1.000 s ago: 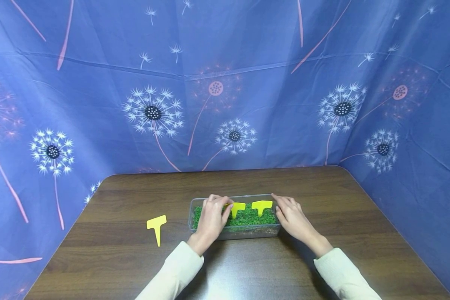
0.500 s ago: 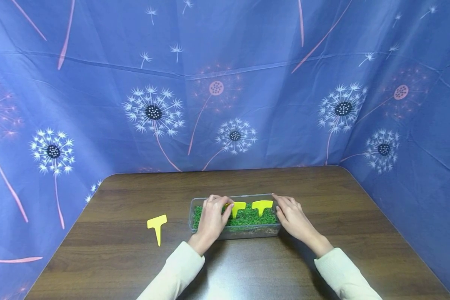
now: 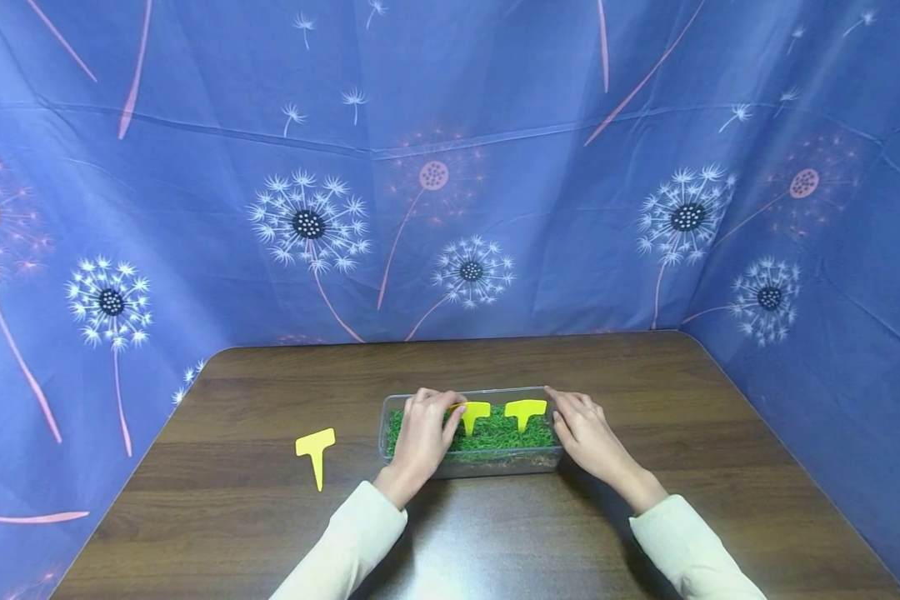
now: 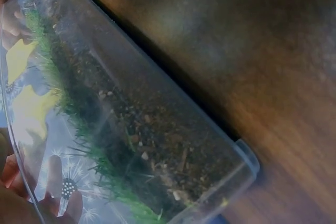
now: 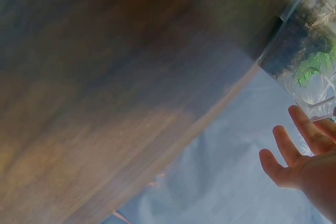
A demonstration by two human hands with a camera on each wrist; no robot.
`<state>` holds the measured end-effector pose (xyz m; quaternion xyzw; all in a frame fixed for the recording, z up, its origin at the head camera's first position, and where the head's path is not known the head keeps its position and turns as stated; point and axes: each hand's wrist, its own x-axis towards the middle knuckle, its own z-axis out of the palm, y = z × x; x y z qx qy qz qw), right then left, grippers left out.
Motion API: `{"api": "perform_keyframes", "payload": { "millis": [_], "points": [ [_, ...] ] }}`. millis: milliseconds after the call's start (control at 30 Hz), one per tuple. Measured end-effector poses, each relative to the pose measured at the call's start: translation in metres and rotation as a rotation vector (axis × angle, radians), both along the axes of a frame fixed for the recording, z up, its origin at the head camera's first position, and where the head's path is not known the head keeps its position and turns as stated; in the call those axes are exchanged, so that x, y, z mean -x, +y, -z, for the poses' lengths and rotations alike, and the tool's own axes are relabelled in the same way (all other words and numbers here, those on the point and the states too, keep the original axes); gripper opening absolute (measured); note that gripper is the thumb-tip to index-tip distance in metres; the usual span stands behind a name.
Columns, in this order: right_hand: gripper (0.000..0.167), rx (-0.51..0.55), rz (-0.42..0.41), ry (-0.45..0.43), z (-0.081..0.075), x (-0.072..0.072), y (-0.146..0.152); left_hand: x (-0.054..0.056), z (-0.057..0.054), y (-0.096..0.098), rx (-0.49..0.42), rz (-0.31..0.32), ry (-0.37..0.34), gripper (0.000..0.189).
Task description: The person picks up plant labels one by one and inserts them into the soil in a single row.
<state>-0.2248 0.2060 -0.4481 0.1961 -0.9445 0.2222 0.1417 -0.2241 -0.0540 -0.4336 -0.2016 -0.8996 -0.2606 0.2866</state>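
Note:
A clear plastic box (image 3: 487, 467) holds soil and artificial-looking green grass (image 3: 498, 437). Two yellow T-shaped plant labels stand upright in it: a middle label (image 3: 474, 414) and a right label (image 3: 526, 412). Reaching over the box's near wall, my left hand (image 3: 420, 437) pinches the left end of the middle label between thumb and fingers. My right hand (image 3: 588, 437) rests against the box's right end, index fingertip at the far corner and thumb lower down. In the right wrist view, its other fingers (image 5: 286, 145) extend loosely. Another yellow plant label (image 3: 316, 456) lies on the table, left of the box.
The brown wooden table (image 3: 232, 533) runs back to a blue dandelion-print cloth (image 3: 540, 208), which also hangs along both sides. Light sleeves (image 3: 352, 537) cover both forearms.
Hands, box and labels keep their places, with the left hand still pinching the middle label. The whole head view shifts very slightly.

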Motion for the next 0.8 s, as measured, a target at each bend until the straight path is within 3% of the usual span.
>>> {"api": "perform_keyframes", "payload": {
  "millis": [367,800],
  "points": [
    [0.043,-0.007,-0.003,0.008,-0.0011,0.0005,0.0006,0.0004,-0.0028,0.0012,0.012,0.017,-0.020,0.009],
    [0.042,0.012,-0.007,0.014,0.0000,0.0000,0.0009,-0.0035,-0.0060,-0.0007,0.023,0.013,0.009,0.011]
  ]
}}
